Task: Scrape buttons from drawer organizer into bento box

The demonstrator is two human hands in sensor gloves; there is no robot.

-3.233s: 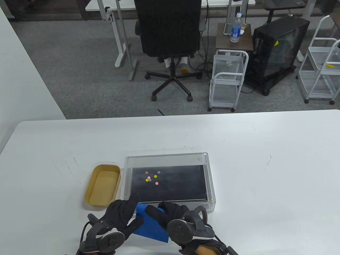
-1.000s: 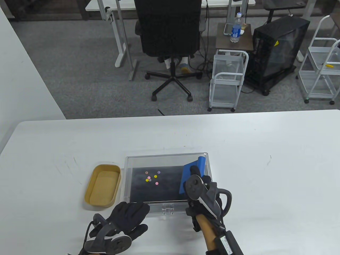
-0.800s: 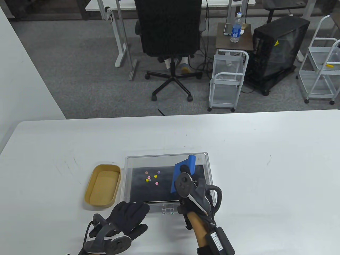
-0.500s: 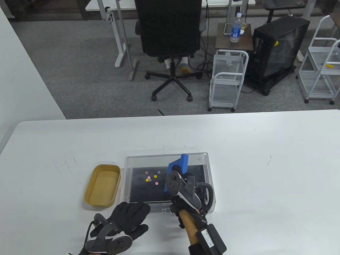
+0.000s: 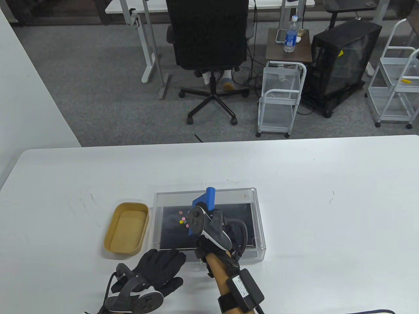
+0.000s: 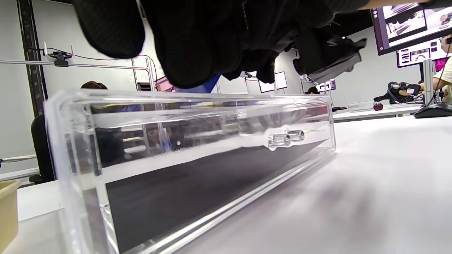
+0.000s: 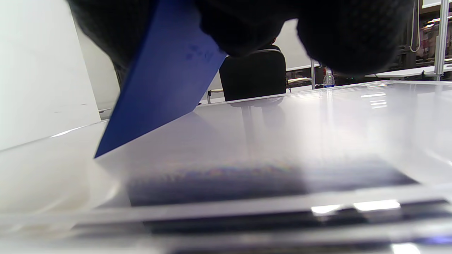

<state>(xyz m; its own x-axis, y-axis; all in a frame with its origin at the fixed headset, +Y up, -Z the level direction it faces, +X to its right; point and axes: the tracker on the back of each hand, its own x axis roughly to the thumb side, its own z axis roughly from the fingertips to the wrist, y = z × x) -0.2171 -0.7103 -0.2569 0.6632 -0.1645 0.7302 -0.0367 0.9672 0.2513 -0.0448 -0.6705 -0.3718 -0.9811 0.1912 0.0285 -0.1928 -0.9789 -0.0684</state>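
With the right hand (image 5: 209, 225) gripping the scraper (image 5: 204, 201) inside the organizer (image 5: 258, 222), just right of the buttons (image 5: 182, 220), and the left hand (image 5: 157, 265) pressing flat on its near rim, a hasty sweep could scatter buttons short of the box (image 5: 126, 229) left of the organizer.

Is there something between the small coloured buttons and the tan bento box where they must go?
Yes. The small coloured buttons lie on the black floor of the clear plastic drawer organizer, and its upright left wall stands between them and the tan oval bento box beside it. The blue scraper in the right hand must get them over that wall.
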